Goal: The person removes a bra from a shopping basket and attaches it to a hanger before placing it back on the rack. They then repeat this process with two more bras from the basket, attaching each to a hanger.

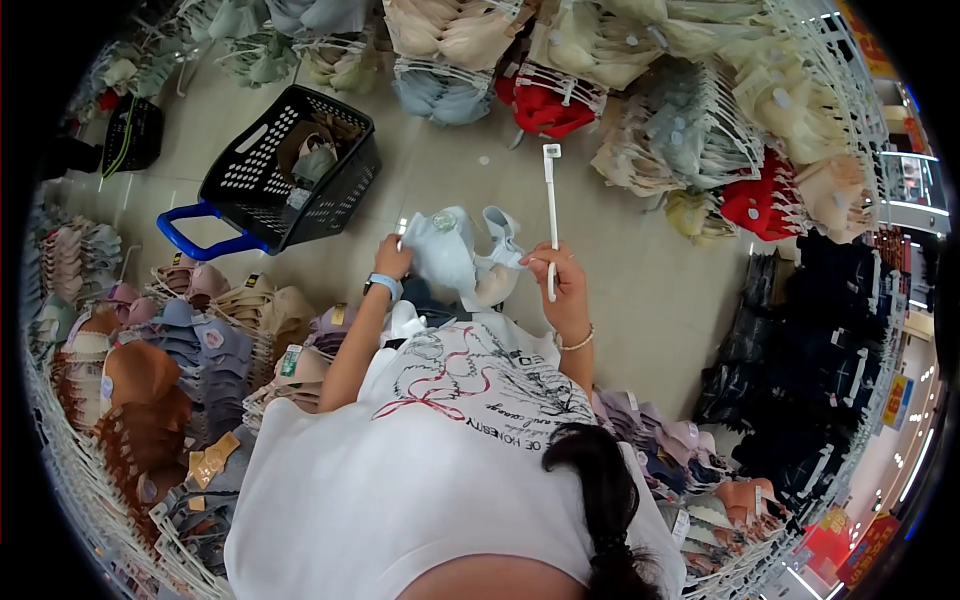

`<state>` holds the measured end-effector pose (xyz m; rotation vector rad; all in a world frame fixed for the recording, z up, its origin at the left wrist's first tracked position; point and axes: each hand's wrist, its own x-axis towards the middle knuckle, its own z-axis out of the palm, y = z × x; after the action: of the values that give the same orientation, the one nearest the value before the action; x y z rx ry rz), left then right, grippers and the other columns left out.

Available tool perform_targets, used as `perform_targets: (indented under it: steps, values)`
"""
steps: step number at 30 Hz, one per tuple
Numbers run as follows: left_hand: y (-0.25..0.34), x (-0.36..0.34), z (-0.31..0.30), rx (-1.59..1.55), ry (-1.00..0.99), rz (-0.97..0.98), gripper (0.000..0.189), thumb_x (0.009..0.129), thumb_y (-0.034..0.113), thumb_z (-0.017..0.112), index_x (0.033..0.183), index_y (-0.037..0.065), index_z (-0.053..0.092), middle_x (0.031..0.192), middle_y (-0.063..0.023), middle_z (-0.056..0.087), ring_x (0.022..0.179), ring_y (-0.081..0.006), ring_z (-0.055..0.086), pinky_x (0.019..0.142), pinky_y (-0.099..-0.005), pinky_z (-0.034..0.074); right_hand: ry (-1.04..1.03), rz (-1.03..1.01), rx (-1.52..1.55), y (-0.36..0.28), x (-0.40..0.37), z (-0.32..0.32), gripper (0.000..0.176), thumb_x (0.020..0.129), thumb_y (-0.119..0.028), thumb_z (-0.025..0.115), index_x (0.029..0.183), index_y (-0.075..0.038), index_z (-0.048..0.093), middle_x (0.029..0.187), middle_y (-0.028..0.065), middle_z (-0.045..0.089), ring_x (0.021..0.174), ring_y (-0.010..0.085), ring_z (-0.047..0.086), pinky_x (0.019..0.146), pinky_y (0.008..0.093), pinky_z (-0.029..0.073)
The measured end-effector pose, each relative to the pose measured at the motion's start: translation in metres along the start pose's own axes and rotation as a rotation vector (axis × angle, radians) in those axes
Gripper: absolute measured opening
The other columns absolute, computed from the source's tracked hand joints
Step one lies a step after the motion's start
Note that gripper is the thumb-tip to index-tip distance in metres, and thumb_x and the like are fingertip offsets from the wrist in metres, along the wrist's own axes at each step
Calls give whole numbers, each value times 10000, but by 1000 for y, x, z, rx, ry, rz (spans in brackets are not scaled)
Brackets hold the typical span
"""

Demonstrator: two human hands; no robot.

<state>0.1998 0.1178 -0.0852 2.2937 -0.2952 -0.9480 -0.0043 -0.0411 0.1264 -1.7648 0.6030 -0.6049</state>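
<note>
A pale blue bra (443,248) with a round green sticker hangs in front of my white shirt. At its left edge, my left hand (393,257) has its fingers closed on it. My right hand (562,285) grips a slim white rod (551,195), which points up and away and has a small tag at its far end. The bra's loose band (502,236) curls close by my right fingertips.
A black shopping basket (290,190) with a blue handle (185,232) stands on the floor at the left, with garments inside. Racks of hanging bras (700,120) line the far side. More bras (140,375) hang at near left, and dark garments (820,340) at right.
</note>
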Motion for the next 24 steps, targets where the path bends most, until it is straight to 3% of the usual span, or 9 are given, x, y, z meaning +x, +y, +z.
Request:
perform_targets:
  steps: [2,4,6,10,13,17,19,23,24]
  values:
    - [36,-26,-11,7,95,505,348,711,134,538,1041,31,497,1027,-124,532,982,-242,494,817,-306,381,0,-4,-1,-2,-2,6,90,739,15,520,774,-26,592,798,59,477,652,126,456,539,209,355]
    - [91,-58,-25,-327,-294,705,370,732,155,574,1082,72,489,1088,-85,504,1051,-209,444,853,-299,354,2,-5,-7,-5,-4,10,122,722,41,513,780,-30,595,814,68,472,662,144,460,548,217,362]
    - [140,-98,-36,-347,-507,852,409,733,157,591,1108,48,471,1066,-98,518,1022,-180,463,848,-289,359,-25,16,-40,-7,-3,14,161,719,63,495,794,-34,599,837,72,461,660,151,461,553,229,367]
    - [177,-128,-21,-422,-662,859,375,729,137,602,1072,23,502,1003,-108,560,923,-158,516,811,-273,383,38,-33,-55,-2,2,11,146,726,36,506,807,-38,601,822,72,452,659,150,458,550,234,367]
    - [183,-132,-5,-526,-572,825,269,738,102,601,983,-3,563,875,-104,615,793,-130,560,744,-262,418,96,-6,-76,-7,4,-2,106,731,-19,533,812,-30,599,810,70,437,667,143,447,553,228,368]
    - [188,-139,-1,-536,-540,806,259,742,108,595,974,-4,570,856,-99,617,782,-120,559,728,-246,419,122,3,-72,-18,3,-8,100,729,-17,536,810,-13,594,789,70,436,683,137,447,563,227,373]
    - [187,-142,2,-629,-535,659,229,758,114,580,954,-4,580,821,-85,621,761,-101,557,702,-224,418,148,51,27,-16,1,-8,88,762,-44,531,804,7,589,773,62,442,641,114,449,541,209,380]
    - [194,-151,-7,-539,-530,649,200,779,124,558,933,0,587,791,-65,621,734,-86,554,657,-215,422,175,154,182,-24,-2,-8,124,801,-82,516,796,18,590,772,49,453,580,82,443,504,188,378]
    - [195,-152,-7,-508,-495,720,209,790,131,548,929,-22,580,770,-40,602,688,-57,493,613,-205,399,183,222,247,-24,-3,-7,149,820,-112,500,819,4,593,776,43,457,559,68,440,477,178,365]
